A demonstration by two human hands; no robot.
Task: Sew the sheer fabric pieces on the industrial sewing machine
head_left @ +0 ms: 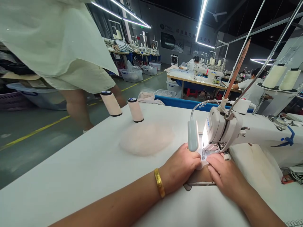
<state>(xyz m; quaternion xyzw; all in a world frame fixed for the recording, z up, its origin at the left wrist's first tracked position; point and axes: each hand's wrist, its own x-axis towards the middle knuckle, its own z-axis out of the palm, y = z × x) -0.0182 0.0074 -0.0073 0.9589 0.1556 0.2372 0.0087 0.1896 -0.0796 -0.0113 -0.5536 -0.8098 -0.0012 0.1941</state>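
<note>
A white sewing machine (258,126) stands on the right of the white table, its lit needle area between my hands. My left hand (181,165), with a gold bracelet at the wrist, is closed at the left of the presser foot, fingers pressed on a small piece of pale fabric (201,164). From the other side my right hand (224,173) pinches the same fabric just right of the needle. Much of the fabric is hidden under my fingers. A small lamp (193,135) on a bent neck hangs beside the machine head, above my left hand.
Two pale thread cones (135,109) stand at the table's far edge. A flat sheer beige piece (146,138) lies left of the machine. A person (78,53) in light clothes is beyond the table's left edge. More thread cones (274,76) sit on a stand at right.
</note>
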